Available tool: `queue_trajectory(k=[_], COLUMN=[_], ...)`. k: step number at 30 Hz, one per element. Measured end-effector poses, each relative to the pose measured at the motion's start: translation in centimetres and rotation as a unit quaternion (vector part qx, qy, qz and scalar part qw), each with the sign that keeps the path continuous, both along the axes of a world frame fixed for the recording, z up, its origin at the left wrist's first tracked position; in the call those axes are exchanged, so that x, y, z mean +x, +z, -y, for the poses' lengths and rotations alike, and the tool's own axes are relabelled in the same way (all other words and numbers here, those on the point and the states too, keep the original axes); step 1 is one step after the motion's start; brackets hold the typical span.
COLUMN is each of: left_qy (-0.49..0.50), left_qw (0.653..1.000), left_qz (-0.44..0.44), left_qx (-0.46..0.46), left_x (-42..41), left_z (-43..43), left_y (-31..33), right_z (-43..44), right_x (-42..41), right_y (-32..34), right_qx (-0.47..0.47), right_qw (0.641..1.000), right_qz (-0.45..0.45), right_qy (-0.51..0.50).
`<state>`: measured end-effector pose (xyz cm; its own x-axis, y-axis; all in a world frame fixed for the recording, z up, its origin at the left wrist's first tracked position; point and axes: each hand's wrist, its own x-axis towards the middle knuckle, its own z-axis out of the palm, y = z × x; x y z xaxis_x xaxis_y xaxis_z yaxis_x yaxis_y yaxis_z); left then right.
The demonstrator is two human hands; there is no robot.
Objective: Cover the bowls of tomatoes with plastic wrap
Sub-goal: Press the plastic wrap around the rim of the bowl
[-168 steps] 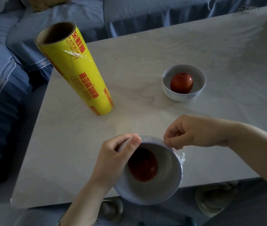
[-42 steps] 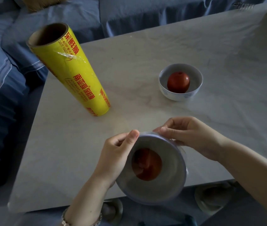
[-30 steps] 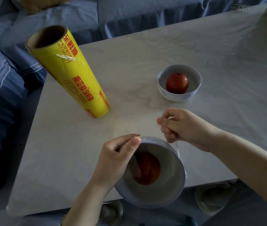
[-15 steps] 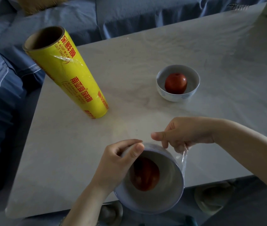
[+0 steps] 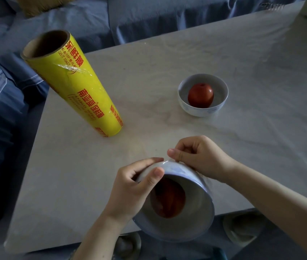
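— At the far left, what is that blue mass?

— A sofa, dim and cut off by the frame. Just right of it, a yellow roll of plastic wrap stands upright near the left edge of the pale table, its cardboard core open at the top.

— And the hands?

— Nearer the camera, the left hand grips the near bowl, thumb over the rim and fingers mostly hidden behind the wall. The bowl is tipped, mouth toward the camera, and hangs past the table's near edge. The tomato inside looks dark and smeared behind the film, which shows only as a sheen at the rim.

— The other one?

— The right hand curls against the bowl's far side, thumb and fingers pinching the film, though the pinch itself is hard to see. Well beyond it, the far bowl rests on the table and looks uncovered, its second tomato sharp and red.
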<state>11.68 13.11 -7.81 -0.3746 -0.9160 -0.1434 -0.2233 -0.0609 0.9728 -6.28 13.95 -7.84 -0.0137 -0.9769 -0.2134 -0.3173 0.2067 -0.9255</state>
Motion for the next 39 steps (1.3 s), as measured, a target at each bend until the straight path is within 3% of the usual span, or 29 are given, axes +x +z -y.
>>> queue_trajectory(k=[8, 12, 14, 17, 19, 21, 24, 29, 32, 34, 39], left_qy=[0.025, 0.026, 0.037, 0.045, 0.043, 0.042, 0.036, 0.041, 0.076, 0.086, 0.091], left_qw=[1.0, 0.999, 0.999, 0.999, 0.999, 0.999, 0.999, 0.999, 0.997, 0.996, 0.996], left_qz=[-0.006, -0.013, -0.031, -0.023, 0.001, 0.01, 0.007, 0.014, 0.003, 0.009, -0.003], left_qx=[-0.016, -0.014, -0.007, -0.007, -0.011, -0.017, -0.019, -0.015, 0.0, 0.004, 0.009], left_x=[-0.1, 0.0, 0.1, 0.3, 0.3, 0.2, -0.1, 0.5, 0.8, 0.8, 0.4], left_z=[0.1, 0.0, 0.1, 0.4, 0.5, 0.6, 0.6, 0.4, 0.7, 0.8, 0.7], left_y=[-0.2, -0.4, -0.3, -0.2, -0.2, -0.3, -0.2, -0.3, -0.4, -0.3, -0.6], right_z=[0.2, 0.3, 0.1, -1.1, -2.1, -2.9, -2.6, -1.5, -2.2, -3.0, -3.0], right_x=[0.1, -0.5, -0.9, -1.7, -1.6, -0.8, 0.4, -0.8, -1.9, -1.8, -0.5], right_y=[-0.1, -1.3, -1.7, 0.5, 2.3, 2.9, 2.0, 0.2, -0.3, 0.0, -0.7], right_qx=[0.078, 0.1, 0.044, -0.107, -0.148, -0.149, -0.139, -0.007, -0.048, -0.086, -0.02], right_qw=[0.996, 0.991, 0.991, 0.987, 0.986, 0.982, 0.977, 0.993, 0.992, 0.987, 0.992], right_qz=[0.041, -0.091, -0.118, 0.001, 0.071, 0.058, -0.007, 0.044, 0.118, 0.127, 0.091], right_qy=[-0.013, 0.019, -0.039, -0.122, -0.027, 0.096, 0.159, 0.113, 0.012, 0.044, 0.084])
